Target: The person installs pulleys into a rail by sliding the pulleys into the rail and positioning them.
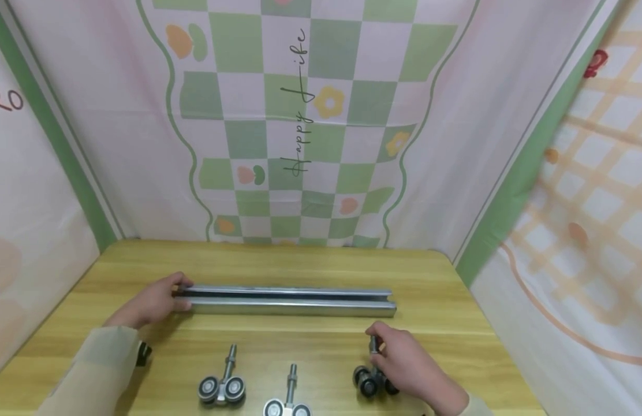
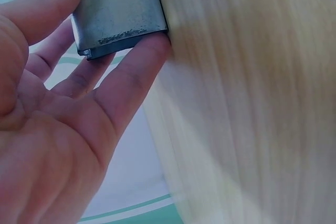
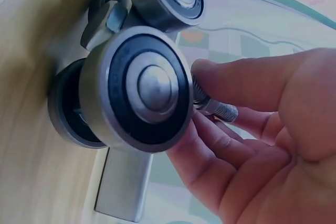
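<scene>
A long metal channel rail [image 1: 290, 307] lies across the table, its slot facing up. At its left end my left hand [image 1: 157, 297] grips it, thumb on the near side and fingers on the far side. The left wrist view shows the rail's end [image 2: 121, 14] between thumb and fingers. My right hand [image 1: 404, 358] pinches the threaded bolt of a roller trolley [image 1: 369, 382], in front of the rail's right end. Up close in the right wrist view, the trolley's wheels [image 3: 149, 90] hang near the tabletop, and the bolt [image 3: 223, 109] passes between thumb and fingers.
Two more roller trolleys stand near the table's front, bolts up: one on the left [image 1: 222, 384], one in the middle [image 1: 288, 404]. The wooden table [image 1: 279, 263] meets a patterned cloth [image 1: 331, 144] at its back edge, with cloth walls on both sides.
</scene>
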Demonstrator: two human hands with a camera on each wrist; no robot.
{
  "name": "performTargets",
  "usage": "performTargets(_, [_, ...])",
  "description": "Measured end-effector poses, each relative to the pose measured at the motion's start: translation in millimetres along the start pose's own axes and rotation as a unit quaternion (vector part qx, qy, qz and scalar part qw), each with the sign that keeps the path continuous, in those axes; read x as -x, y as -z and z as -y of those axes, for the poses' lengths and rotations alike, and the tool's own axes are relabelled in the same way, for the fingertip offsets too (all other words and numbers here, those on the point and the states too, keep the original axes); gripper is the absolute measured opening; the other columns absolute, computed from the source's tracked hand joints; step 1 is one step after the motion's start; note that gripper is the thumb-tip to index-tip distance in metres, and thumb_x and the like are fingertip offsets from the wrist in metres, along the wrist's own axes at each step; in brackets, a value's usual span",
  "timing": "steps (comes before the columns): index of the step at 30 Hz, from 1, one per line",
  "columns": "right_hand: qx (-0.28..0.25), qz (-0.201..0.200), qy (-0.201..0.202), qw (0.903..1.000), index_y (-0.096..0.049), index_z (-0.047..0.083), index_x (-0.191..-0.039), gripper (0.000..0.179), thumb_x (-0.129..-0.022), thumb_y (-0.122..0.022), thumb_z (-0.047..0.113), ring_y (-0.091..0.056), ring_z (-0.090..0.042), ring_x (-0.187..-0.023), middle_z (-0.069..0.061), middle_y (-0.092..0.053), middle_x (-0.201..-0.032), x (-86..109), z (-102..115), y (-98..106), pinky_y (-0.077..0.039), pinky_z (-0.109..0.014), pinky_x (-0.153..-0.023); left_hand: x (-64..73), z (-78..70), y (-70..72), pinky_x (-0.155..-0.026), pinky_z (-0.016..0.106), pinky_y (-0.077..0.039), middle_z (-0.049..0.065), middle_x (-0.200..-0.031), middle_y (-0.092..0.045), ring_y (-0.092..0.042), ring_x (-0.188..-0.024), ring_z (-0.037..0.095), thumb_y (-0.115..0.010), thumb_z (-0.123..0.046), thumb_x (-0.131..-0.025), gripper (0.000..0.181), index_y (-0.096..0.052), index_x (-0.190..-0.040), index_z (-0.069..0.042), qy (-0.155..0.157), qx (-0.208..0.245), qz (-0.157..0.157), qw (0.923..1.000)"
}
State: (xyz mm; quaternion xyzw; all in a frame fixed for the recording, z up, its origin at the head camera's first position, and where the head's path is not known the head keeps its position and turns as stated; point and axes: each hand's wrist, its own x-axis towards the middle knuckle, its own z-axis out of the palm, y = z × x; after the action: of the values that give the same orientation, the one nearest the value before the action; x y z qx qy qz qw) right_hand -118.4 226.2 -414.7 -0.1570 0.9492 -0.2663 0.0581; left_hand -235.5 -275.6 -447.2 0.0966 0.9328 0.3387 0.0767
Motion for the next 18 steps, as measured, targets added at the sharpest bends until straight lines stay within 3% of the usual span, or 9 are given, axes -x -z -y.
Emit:
performTargets(8, [0.019,-0.039,0.009,0.999,-0.063,0.005,-0.112,0.032,-0.082,-0.076,0.0,-0.065,-0.013,-0.078,-0.003,-0.068,-0.096,1.4,0.6,0.7,-0.054,-0.021,-0.061,-0.8,1.6,-0.4,-0.092,0.064,-0.044,0.022,-0.123,-0.06,-0.053,-0.116,0.048,-0.076,-0.016,-0.086,0.04,-0.058,-0.12,-0.004,0.0,0.001,0.003,1.0])
performTargets(13, [0.064,-0.073,0.026,0.995,-0.062,0.011,-0.1,0.028,-0.079,-0.076,-0.002,-0.067,-0.017,-0.081,0.0,-0.068,-0.09,2.1,-0.5,3.6,-0.056,-0.026,-0.065,0.5,0.5,0.7,-0.09,0.063,-0.044,0.021,-0.122,-0.061,-0.054,-0.114,0.047,-0.076,-0.017,-0.086,0.039,-0.059,-0.119,-0.004,-0.003,-0.004,0.005,1.0])
performTargets(18, [0.087,-0.078,0.038,0.9923,-0.057,0.018,-0.086,0.03,-0.076,-0.078,-0.002,-0.063,-0.012,-0.076,0.006,-0.065,-0.082,3.3,-4.6,6.8,-0.054,-0.027,-0.064,0.8,-0.6,1.3,-0.091,0.064,-0.044,0.021,-0.122,-0.061,-0.053,-0.115,0.047,-0.076,-0.018,-0.086,0.04,-0.059,-0.119,-0.004,-0.006,-0.003,0.004,1.0])
